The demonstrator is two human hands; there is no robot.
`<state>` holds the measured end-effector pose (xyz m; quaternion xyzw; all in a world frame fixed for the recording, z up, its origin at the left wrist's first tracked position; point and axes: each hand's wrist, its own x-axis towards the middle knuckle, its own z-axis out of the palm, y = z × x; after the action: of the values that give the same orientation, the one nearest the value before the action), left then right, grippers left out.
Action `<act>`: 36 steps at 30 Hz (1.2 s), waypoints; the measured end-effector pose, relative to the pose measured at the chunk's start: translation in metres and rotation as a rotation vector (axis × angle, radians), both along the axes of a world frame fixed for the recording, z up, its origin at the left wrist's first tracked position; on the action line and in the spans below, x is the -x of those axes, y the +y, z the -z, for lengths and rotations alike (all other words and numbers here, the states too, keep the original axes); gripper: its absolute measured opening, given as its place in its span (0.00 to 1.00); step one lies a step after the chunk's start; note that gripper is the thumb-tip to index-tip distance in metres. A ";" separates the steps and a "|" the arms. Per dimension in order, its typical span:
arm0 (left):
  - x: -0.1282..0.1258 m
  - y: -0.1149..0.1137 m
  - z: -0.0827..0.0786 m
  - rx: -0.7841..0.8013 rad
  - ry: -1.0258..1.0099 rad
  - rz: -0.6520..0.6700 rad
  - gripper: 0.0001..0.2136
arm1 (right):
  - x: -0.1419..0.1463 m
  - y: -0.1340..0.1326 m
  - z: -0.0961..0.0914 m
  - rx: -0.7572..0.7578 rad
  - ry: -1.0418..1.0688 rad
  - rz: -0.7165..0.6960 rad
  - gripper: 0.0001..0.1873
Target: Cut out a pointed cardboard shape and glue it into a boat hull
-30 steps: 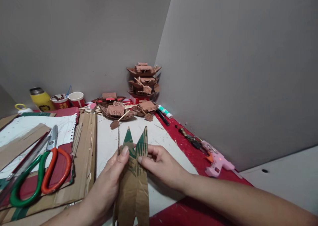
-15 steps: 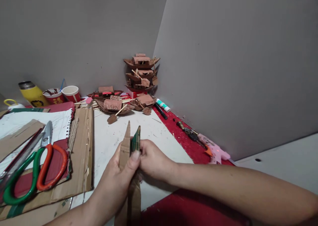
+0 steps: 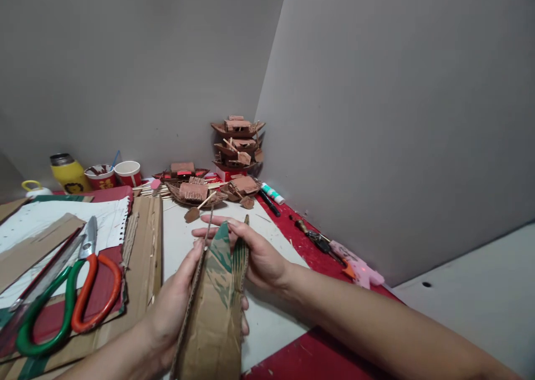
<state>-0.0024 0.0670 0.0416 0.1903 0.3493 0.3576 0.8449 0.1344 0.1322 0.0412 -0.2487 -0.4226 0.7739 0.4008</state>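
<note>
Between my two hands is a long brown cardboard piece (image 3: 211,330) with a pointed end and a green printed patch, its side strips standing up along both edges. Against its left strip, my left hand (image 3: 173,302) is closed, with part of the fingers hidden behind the cardboard. My right hand (image 3: 263,257) wraps the right strip near the tip, some fingers reaching behind the point. Beyond the hands sits a small cardboard boat (image 3: 194,191) with a paddle (image 3: 193,215). More such boats are stacked (image 3: 237,128) in the corner.
To the left, scissors (image 3: 78,296) with green and orange handles lie over paper (image 3: 104,218) and cardboard sheets (image 3: 144,246). A yellow bottle (image 3: 69,175) and paper cups (image 3: 128,174) stand behind. On the right are a glue stick (image 3: 272,193), a black marker (image 3: 270,200) and a pink glue gun (image 3: 359,263).
The cardboard has turned and spread, so its broad inner face with the green patch now shows. My hands have moved apart onto its two sides, and the view has tilted slightly up.
</note>
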 end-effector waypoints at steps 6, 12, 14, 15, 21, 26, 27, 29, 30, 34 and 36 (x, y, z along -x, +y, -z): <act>-0.002 0.001 0.007 -0.079 0.031 -0.012 0.31 | 0.018 0.000 -0.004 0.144 0.190 -0.111 0.17; -0.004 0.003 0.002 -0.033 0.030 -0.121 0.27 | 0.029 0.014 -0.003 0.104 0.094 -0.061 0.16; -0.004 0.003 0.002 -0.026 0.006 -0.133 0.26 | 0.031 0.023 -0.003 0.059 0.065 -0.026 0.17; -0.004 0.003 0.003 -0.030 -0.007 -0.140 0.26 | 0.032 0.029 -0.004 0.039 0.055 -0.002 0.17; -0.003 0.007 0.012 -0.035 -0.045 -0.141 0.27 | 0.038 0.069 -0.004 -0.024 0.071 0.202 0.21; -0.003 0.010 0.014 0.023 0.020 -0.149 0.27 | 0.040 0.085 0.013 -0.029 0.142 0.227 0.23; -0.004 0.010 0.014 0.025 0.037 -0.160 0.27 | 0.040 0.085 0.016 -0.033 0.154 0.220 0.23; -0.006 0.009 0.014 0.023 0.073 -0.184 0.25 | 0.039 0.086 0.020 -0.039 0.171 0.210 0.24; -0.007 0.008 0.015 0.016 0.087 -0.196 0.24 | 0.038 0.086 0.020 -0.041 0.176 0.204 0.24; -0.012 0.002 0.020 -0.005 0.092 -0.219 0.25 | 0.036 0.080 0.013 -0.031 0.206 0.167 0.26; -0.013 -0.001 0.021 0.021 0.099 -0.232 0.26 | 0.035 0.077 0.008 -0.009 0.225 0.151 0.26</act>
<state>0.0110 0.0664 0.0201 0.1570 0.4139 0.4396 0.7815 0.0991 0.2090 0.0335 -0.1898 -0.3584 0.7626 0.5040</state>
